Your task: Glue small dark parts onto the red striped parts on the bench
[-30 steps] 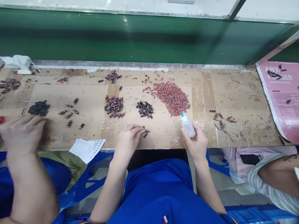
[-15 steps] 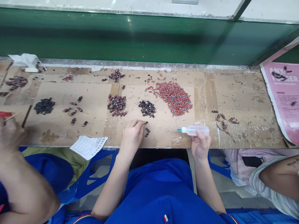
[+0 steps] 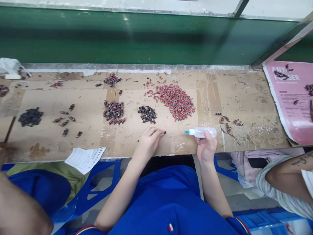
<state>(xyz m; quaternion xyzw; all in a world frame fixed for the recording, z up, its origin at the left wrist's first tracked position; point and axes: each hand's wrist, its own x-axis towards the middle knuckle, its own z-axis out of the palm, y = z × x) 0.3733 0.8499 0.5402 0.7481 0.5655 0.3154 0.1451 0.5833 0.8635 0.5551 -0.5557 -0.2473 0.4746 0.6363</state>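
Observation:
My left hand [image 3: 149, 141] pinches a small black part [image 3: 164, 132] at its fingertips, just above the cardboard. In my right hand [image 3: 206, 145] is a clear squeeze bottle [image 3: 202, 132] with a blue needle tip, lying sideways and pointing left toward the black part. A gap separates tip and part. Beyond my left hand is a pile of small black parts [image 3: 147, 115]. Farther right and back spreads a large heap of small red-and-silver pieces [image 3: 176, 101]. To the left sits a pile of joined red-and-black pieces [image 3: 113, 112].
Cardboard [image 3: 137, 98] covers the bench. A paper slip [image 3: 84, 160] overhangs the front edge. Several loose pieces [image 3: 228, 121] lie to the right, near a pink poster [image 3: 290, 107]. A co-worker's arm [image 3: 22, 202] is at left, another person's arm [image 3: 290, 178] at right.
My left hand has moved right with the black part, toward the bottle tip. The camera view has shifted slightly right. My right hand still holds the bottle.

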